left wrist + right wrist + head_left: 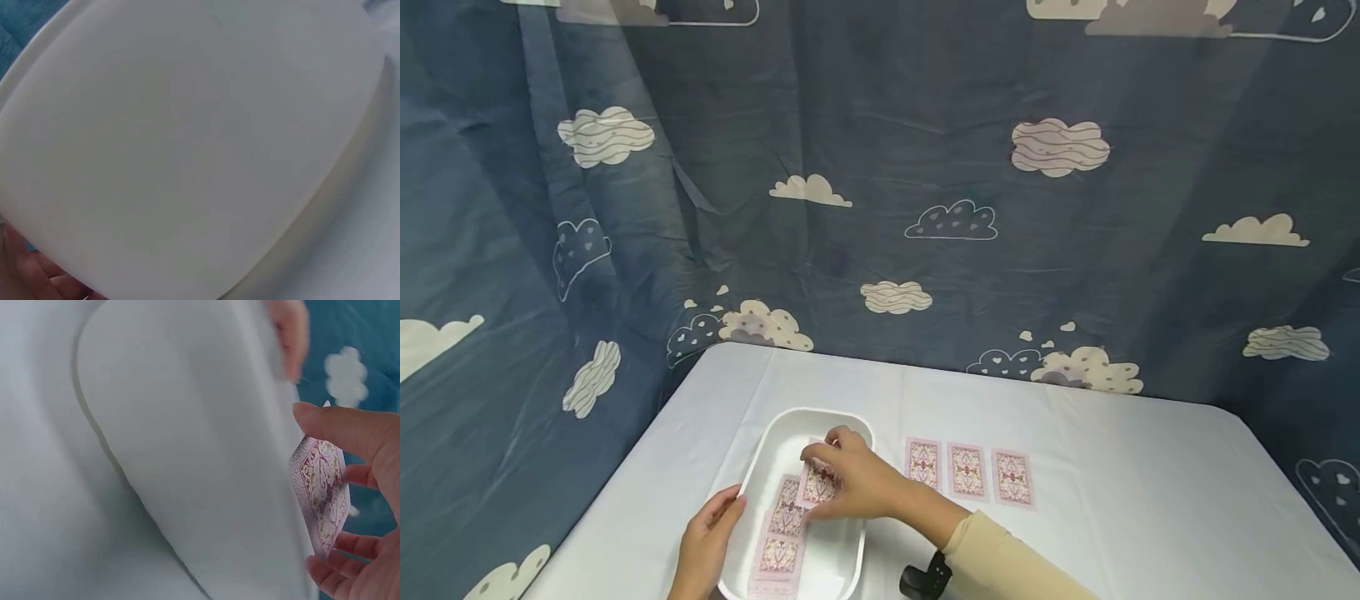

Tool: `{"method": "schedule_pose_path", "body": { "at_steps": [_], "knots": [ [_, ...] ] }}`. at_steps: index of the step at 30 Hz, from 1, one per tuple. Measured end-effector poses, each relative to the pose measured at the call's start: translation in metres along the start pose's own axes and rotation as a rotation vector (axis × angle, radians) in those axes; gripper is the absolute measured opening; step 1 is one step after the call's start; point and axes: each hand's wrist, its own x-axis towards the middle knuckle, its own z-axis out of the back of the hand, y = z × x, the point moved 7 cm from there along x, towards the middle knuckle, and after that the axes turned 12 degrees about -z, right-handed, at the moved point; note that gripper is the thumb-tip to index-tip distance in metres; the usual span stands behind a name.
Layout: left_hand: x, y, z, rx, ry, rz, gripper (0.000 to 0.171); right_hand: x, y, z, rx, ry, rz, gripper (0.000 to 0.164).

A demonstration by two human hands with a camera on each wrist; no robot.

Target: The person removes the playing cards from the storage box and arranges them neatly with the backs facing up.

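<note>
A white plastic tray (pixel 844 546) stands at the front left of the table. My left hand (pixel 703 542) grips its left rim, with thumb and fingers at the edge. Inside the tray, several pink patterned playing cards (pixel 777 554) lie overlapping in a column, face down. Over the tray's middle, my right hand (pixel 861 479) holds one playing card (pixel 324 487) by its edges between thumb and fingers, its patterned back showing. The left wrist view shows mostly the tray's outer side (pixel 200 150), with a few left fingers (pixel 44 275) at the lower left.
Three more face-down cards lie in a row right of the tray: the left card (pixel 923 461), the middle card (pixel 967 471) and the right card (pixel 1012 477). A dark blue cloud-print curtain (pixel 865 125) hangs behind the white table (pixel 1120 500). A black object (pixel 927 577) sits by my right wrist.
</note>
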Motion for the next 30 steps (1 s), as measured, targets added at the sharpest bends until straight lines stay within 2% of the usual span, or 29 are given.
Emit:
{"method": "schedule_pose_path", "body": {
  "at_steps": [5, 12, 17, 24, 30],
  "knots": [
    [-0.002, 0.001, -0.003, -0.032, 0.021, 0.042, 0.052, -0.020, -0.025, 0.031, 0.034, -0.008, -0.060, 0.060],
    [-0.003, -0.001, 0.001, 0.072, 0.037, 0.033, 0.054, -0.053, -0.063, 0.056, 0.023, -0.026, -0.159, 0.064],
    [-0.002, -0.004, 0.001, 0.084, 0.054, 0.040, 0.056, -0.081, -0.092, 0.068, 0.037, -0.029, -0.196, 0.069],
    [-0.003, -0.005, 0.002, 0.084, 0.048, 0.035, 0.055, -0.129, -0.149, 0.078, 0.046, -0.019, -0.305, 0.067],
    [-0.002, -0.004, 0.002, 0.090, 0.031, 0.031, 0.053, -0.166, -0.195, 0.101, 0.038, -0.062, -0.390, 0.058]
  ]
}}
